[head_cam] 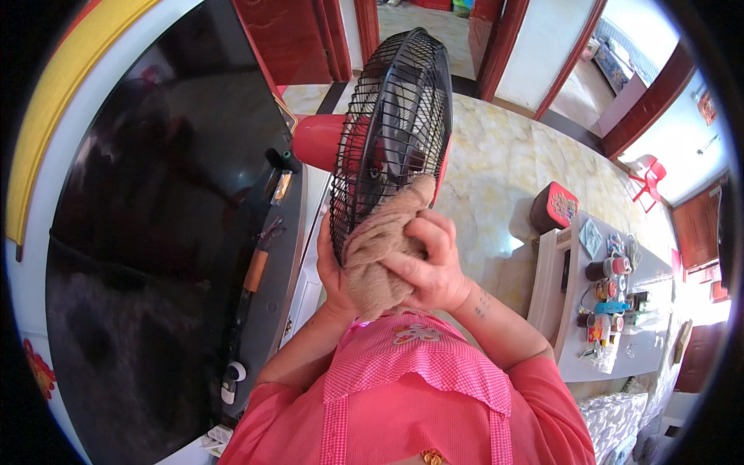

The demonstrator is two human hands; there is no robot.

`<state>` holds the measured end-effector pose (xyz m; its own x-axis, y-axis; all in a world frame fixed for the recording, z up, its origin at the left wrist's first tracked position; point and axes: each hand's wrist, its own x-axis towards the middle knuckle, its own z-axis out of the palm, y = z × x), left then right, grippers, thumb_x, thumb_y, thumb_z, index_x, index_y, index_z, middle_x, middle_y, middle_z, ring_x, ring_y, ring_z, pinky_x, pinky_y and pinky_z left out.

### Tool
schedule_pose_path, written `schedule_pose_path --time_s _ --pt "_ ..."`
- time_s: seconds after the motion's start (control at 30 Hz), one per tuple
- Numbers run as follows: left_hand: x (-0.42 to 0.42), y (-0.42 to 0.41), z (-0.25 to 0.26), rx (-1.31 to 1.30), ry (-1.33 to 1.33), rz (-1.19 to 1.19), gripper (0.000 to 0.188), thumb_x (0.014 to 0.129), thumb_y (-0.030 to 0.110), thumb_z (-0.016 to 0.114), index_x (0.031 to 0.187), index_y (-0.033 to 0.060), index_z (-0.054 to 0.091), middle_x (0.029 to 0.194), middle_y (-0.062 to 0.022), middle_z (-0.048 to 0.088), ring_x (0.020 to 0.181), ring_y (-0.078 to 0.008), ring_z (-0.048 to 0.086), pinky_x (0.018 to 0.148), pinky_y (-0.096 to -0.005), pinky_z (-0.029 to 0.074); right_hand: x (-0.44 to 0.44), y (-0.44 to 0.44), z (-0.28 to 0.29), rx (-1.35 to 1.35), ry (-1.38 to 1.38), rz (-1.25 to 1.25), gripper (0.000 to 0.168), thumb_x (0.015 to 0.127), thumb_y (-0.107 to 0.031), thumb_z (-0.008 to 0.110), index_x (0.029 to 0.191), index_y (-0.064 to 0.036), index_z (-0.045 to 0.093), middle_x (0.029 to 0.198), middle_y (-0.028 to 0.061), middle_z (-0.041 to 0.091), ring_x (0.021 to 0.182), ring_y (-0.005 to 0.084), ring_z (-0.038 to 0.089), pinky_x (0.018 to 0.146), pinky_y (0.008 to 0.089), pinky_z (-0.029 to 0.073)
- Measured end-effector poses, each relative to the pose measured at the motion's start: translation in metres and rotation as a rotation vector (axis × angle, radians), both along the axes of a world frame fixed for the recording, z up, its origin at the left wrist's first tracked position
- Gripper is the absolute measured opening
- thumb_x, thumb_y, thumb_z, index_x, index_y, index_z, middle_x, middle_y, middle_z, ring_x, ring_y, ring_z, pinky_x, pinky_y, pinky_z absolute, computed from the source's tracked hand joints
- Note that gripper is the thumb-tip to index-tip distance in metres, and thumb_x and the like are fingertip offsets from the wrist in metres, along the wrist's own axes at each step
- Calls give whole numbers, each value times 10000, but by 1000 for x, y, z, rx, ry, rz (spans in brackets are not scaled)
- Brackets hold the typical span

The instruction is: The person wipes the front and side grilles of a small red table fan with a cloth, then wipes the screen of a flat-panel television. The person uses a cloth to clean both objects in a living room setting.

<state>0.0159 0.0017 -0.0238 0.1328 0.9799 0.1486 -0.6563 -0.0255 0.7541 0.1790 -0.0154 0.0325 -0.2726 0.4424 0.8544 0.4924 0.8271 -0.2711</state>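
Observation:
In front of me stands an electric fan, its black wire guard (372, 110) seen edge-on and its red motor housing (319, 141) pointing left. A brown cloth (381, 267) is bunched over the near edge of the guard. My right hand (433, 264) grips the cloth from the right, fingers curled into its folds. On the other side, my left hand (333, 273) is against the rear of the guard at its near rim, with its fingers partly hidden by the guard and cloth. Fan blades show dimly through the wires.
A large black television (157, 232) stands at the left on a grey cabinet (285, 261) holding small items. To the right is a table (628, 343) with jars and bags. A dark red stool (549, 209) and a red chair (648, 183) stand on the marbled floor (494, 151).

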Motion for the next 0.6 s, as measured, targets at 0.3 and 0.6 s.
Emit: schedule_pose_path --time_s 0.3,0.6 --pt "1 1 6 566 611 477 706 970 397 489 1417 -109 287 1368 -199 461 1240 -264 463 1062 -382 338 34 30 -75 -539 501 -234 626 678 -102 616 1271 11 451 1305 221 367 1200 417 412 1065 446 330" --pt "10 -2 15 -116 -209 -123 571 999 373 418 1414 -9 336 1352 -151 480 1248 -275 474 1084 -399 358 -10 -8 19 -22 14 -34 478 551 -223 729 1020 -150 679 1178 157 495 1097 385 484 905 532 398"
